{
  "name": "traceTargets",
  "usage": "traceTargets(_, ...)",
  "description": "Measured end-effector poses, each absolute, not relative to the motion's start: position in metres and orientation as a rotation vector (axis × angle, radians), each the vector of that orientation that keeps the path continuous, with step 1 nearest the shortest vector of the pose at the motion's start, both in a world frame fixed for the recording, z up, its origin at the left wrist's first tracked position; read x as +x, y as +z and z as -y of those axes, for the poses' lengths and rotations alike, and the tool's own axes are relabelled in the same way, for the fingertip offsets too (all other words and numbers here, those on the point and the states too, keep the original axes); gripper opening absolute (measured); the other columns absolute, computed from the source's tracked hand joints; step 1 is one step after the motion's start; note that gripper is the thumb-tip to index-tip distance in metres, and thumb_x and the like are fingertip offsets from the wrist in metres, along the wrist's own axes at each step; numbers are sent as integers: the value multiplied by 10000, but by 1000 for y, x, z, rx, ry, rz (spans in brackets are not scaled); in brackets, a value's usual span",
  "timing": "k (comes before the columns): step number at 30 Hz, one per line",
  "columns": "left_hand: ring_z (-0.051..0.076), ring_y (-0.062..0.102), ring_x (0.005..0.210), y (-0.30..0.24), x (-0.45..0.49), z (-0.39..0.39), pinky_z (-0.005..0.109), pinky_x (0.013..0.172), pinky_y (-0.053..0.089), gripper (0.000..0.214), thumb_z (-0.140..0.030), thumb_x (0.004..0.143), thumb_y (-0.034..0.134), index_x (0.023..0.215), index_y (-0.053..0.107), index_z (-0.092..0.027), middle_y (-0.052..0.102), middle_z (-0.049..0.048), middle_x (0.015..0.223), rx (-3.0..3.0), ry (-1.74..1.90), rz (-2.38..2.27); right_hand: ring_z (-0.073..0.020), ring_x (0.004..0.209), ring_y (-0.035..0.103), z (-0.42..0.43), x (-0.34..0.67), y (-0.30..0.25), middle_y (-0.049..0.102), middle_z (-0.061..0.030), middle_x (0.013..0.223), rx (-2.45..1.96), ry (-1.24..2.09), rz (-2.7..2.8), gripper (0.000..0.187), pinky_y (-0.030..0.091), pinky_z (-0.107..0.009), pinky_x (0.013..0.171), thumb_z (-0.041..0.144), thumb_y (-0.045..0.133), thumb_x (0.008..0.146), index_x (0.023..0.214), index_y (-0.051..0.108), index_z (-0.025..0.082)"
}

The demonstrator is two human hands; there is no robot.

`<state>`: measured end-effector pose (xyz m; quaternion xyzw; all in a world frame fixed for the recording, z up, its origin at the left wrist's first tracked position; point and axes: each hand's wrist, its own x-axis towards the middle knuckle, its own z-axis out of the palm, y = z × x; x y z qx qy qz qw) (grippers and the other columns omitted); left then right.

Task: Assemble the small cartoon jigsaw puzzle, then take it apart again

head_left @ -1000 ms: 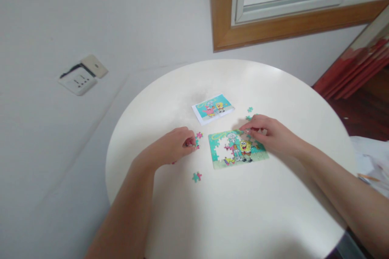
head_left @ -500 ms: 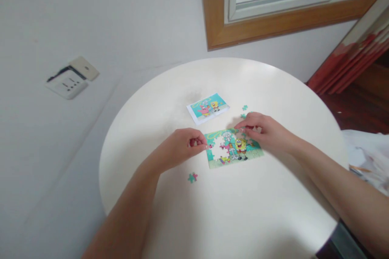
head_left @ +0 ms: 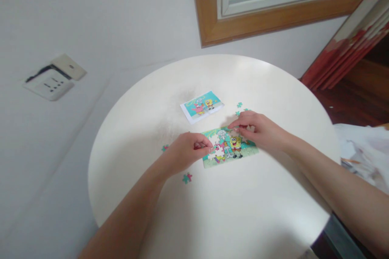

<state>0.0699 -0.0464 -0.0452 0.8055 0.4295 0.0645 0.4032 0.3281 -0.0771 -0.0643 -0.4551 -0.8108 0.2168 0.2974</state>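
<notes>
A small cartoon jigsaw puzzle point(head_left: 235, 147), partly assembled, lies on a round white table point(head_left: 212, 210). My left hand point(head_left: 185, 153) is closed in a pinch on a puzzle piece, its fingertips over the puzzle's left side beside a white gap. My right hand point(head_left: 258, 129) rests on the puzzle's upper right edge, fingers curled and pressing on it. A printed reference picture point(head_left: 202, 106) lies just behind the puzzle. Loose pieces lie at the left point(head_left: 165, 147), in front of my left hand point(head_left: 187, 177), and behind my right hand point(head_left: 239, 105).
The table stands against a white wall with a socket plate point(head_left: 50, 83). A wood-framed window point(head_left: 258, 20) is above. Red curtain cloth point(head_left: 343, 56) hangs at the right, and white fabric point(head_left: 361, 158) lies beside the table's right edge.
My left hand has moved right from the loose pieces to the puzzle's left part, carrying a piece. The right hand has stayed on the puzzle's top edge. The view has shifted.
</notes>
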Motion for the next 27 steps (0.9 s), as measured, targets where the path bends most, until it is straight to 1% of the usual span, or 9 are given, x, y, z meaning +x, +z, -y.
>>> traceTargets(4, 89, 410, 503, -49, 72, 47, 203, 477, 272, 254, -389, 791, 596, 781, 714, -165, 499, -50, 536, 1990, 184, -1102, -160, 776, 540, 81, 323, -60, 619, -39, 786, -1079, 607, 2211, 245, 430, -306, 765, 161, 552, 865, 1022, 737, 202)
traceTargets(8, 98, 444, 531, -54, 74, 48, 205, 494, 292, 274, -414, 784, 600, 786, 715, -165, 531, -40, 570, 1918, 221, -1105, -177, 822, 537, 84, 315, -59, 620, -60, 798, -989, 576, 2282, 195, 417, -317, 781, 193, 612, 852, 983, 756, 184)
traceTargets(11, 105, 464, 543, -56, 76, 49, 209, 504, 302, 285, -424, 772, 604, 812, 721, -167, 551, -36, 584, 1883, 226, -1122, -177, 794, 535, 84, 308, -63, 619, -64, 778, -972, 522, 2306, 167, 409, -325, 771, 208, 616, 861, 931, 765, 179)
traceTargets(14, 106, 446, 533, -56, 77, 49, 213, 496, 285, 299, -440, 766, 604, 808, 725, -171, 533, -39, 564, 1915, 226, -1161, -175, 778, 531, 84, 304, -67, 620, -67, 778, -983, 493, 2296, 164, 403, -326, 759, 214, 611, 872, 904, 766, 172)
traceTargets(17, 101, 416, 518, -54, 77, 50, 211, 483, 266, 308, -456, 767, 603, 791, 723, -173, 505, -46, 545, 1915, 216, -1149, -174, 789, 531, 84, 302, -68, 626, -69, 802, -977, 505, 2273, 177, 402, -328, 767, 189, 588, 884, 910, 762, 169)
traceTargets(21, 99, 416, 516, -51, 77, 52, 211, 485, 265, 293, -450, 771, 608, 794, 726, -182, 513, -50, 547, 1947, 188, -1154, -175, 800, 538, 84, 303, -65, 628, -70, 810, -965, 553, 2263, 187, 408, -332, 781, 170, 566, 893, 907, 752, 160)
traceTargets(27, 102, 419, 520, -44, 78, 53, 224, 507, 263, 289, -423, 817, 555, 782, 720, -189, 491, -55, 530, 2068, 112, -1154, -175, 793, 531, 85, 301, -65, 633, -67, 812, -992, 519, 2294, 179, 389, -335, 783, 167, 575, 881, 909, 752, 165)
